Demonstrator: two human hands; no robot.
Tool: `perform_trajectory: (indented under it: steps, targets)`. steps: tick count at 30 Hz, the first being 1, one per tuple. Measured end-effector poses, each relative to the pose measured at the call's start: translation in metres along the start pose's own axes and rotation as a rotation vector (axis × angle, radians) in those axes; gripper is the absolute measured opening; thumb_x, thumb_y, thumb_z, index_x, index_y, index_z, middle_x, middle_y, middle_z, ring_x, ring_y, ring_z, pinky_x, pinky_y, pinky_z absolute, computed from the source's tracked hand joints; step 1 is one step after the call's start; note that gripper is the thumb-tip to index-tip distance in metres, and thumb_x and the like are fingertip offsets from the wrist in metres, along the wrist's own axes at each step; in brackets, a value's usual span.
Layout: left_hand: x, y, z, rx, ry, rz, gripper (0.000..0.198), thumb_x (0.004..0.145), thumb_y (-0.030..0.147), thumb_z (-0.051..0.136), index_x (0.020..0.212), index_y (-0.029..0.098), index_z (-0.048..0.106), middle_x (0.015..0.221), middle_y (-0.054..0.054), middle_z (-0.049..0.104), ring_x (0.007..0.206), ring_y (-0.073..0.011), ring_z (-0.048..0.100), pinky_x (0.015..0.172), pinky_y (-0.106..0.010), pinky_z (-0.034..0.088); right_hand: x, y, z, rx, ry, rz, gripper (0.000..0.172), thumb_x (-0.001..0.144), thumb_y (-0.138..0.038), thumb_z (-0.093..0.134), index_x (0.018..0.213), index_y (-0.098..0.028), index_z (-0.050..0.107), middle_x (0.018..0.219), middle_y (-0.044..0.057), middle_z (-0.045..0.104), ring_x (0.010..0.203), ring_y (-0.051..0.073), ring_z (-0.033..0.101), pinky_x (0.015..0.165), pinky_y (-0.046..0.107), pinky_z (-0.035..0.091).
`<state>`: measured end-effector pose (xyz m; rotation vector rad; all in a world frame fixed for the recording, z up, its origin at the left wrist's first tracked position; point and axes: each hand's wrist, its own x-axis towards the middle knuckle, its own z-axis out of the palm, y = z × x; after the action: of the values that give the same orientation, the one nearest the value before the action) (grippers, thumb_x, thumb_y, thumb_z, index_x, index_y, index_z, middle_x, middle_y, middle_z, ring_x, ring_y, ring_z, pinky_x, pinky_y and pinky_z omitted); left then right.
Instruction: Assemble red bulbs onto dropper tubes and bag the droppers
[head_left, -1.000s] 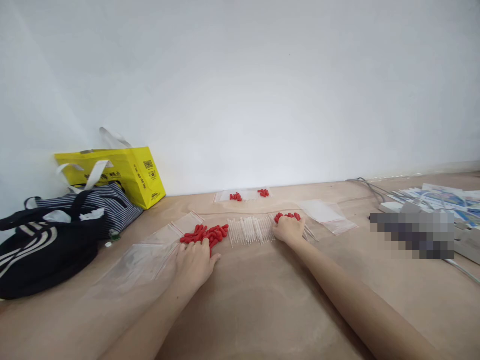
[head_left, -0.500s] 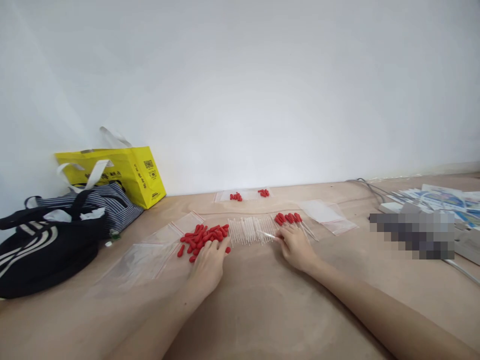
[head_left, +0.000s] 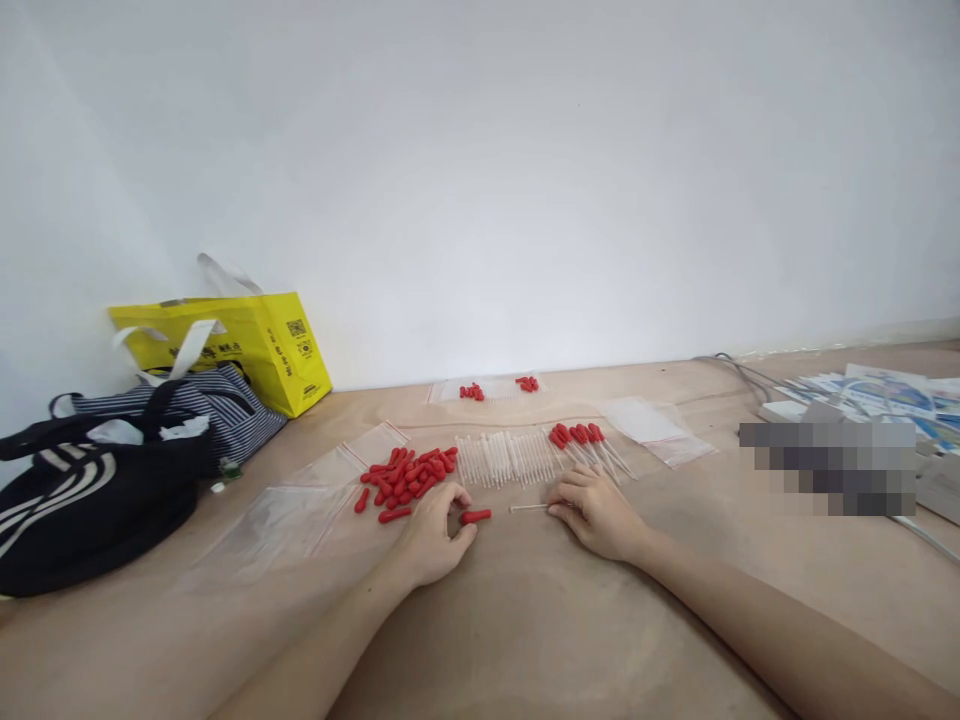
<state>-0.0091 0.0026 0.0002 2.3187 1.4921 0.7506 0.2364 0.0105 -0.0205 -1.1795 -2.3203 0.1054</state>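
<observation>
My left hand (head_left: 435, 530) is open over the table, thumb and fingers apart. A single red rubber dropper bulb (head_left: 475, 516) lies just beyond its fingertips, pointing right; I cannot tell whether they touch it. My right hand (head_left: 596, 510) pinches a thin clear dropper tube (head_left: 529, 508), whose free end points left towards that bulb. Behind my left hand spreads a loose pile of red bulbs (head_left: 401, 475). To the pile's right, bare dropper tubes (head_left: 499, 460) lie side by side in a row. Several droppers with red bulbs on their ends (head_left: 577, 436) lie beyond my right hand.
Clear zip bags (head_left: 292, 515) lie left of the pile, and another bag (head_left: 652, 430) lies back right. A bag with small red bulbs (head_left: 495, 390) is by the wall. Black (head_left: 97, 510) and yellow bags (head_left: 277, 350) stand left; papers (head_left: 877, 395) and a cable (head_left: 739, 370) are right.
My left hand has drawn back from the pile, and one red bulb now lies apart near its fingers. My right hand has brought the tube nearer to me, off the row.
</observation>
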Motion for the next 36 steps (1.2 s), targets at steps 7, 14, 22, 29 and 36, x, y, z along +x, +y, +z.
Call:
perform_trajectory:
  steps: [7, 14, 22, 29, 36]
  targets:
    - [0.001, 0.002, 0.002, 0.082, -0.012, 0.058, 0.010, 0.071, 0.026, 0.054, 0.078, 0.018, 0.056, 0.080, -0.002, 0.054, 0.080, -0.0193, 0.052, 0.072, -0.032, 0.041, 0.006, 0.000, 0.002, 0.200, -0.046, 0.178, 0.008, 0.073, -0.027, 0.055, 0.075, -0.020, 0.059, 0.076, 0.001, 0.060, 0.076, 0.015, 0.052, 0.069, 0.027, 0.036]
    - [0.003, 0.004, 0.011, 0.077, 0.053, 0.096, 0.005, 0.077, 0.020, 0.048, 0.073, 0.018, 0.050, 0.075, -0.001, 0.054, 0.073, -0.0169, 0.052, 0.066, -0.029, 0.040, 0.015, -0.009, 0.007, 0.108, -0.089, 0.306, 0.013, 0.073, -0.031, 0.055, 0.069, -0.019, 0.057, 0.074, 0.000, 0.060, 0.074, 0.015, 0.052, 0.067, 0.028, 0.031]
    - [0.003, 0.003, 0.013, 0.099, 0.077, 0.091, 0.022, 0.085, 0.022, 0.037, 0.101, 0.020, 0.051, 0.093, -0.003, 0.060, 0.086, -0.0193, 0.052, 0.075, -0.033, 0.038, 0.010, -0.018, 0.014, 0.191, 0.078, 0.221, 0.015, 0.082, -0.022, 0.042, 0.083, -0.019, 0.056, 0.082, 0.004, 0.062, 0.078, 0.017, 0.054, 0.072, 0.031, 0.033]
    - [0.002, 0.006, 0.014, 0.137, 0.035, 0.114, 0.024, 0.088, 0.027, 0.033, 0.092, 0.022, 0.056, 0.085, 0.000, 0.064, 0.081, -0.0194, 0.051, 0.072, -0.033, 0.035, 0.008, -0.029, 0.019, 0.272, 0.105, 0.117, 0.024, 0.086, -0.023, 0.035, 0.094, -0.022, 0.058, 0.090, 0.003, 0.064, 0.082, 0.016, 0.056, 0.073, 0.029, 0.033]
    - [0.001, 0.012, 0.012, 0.084, 0.019, 0.120, 0.025, 0.088, 0.028, 0.033, 0.090, 0.022, 0.057, 0.085, 0.000, 0.064, 0.080, -0.0183, 0.052, 0.072, -0.032, 0.034, 0.008, -0.035, 0.018, 0.249, 0.073, 0.111, 0.023, 0.086, -0.022, 0.036, 0.089, -0.022, 0.058, 0.086, 0.001, 0.064, 0.080, 0.014, 0.056, 0.072, 0.028, 0.031]
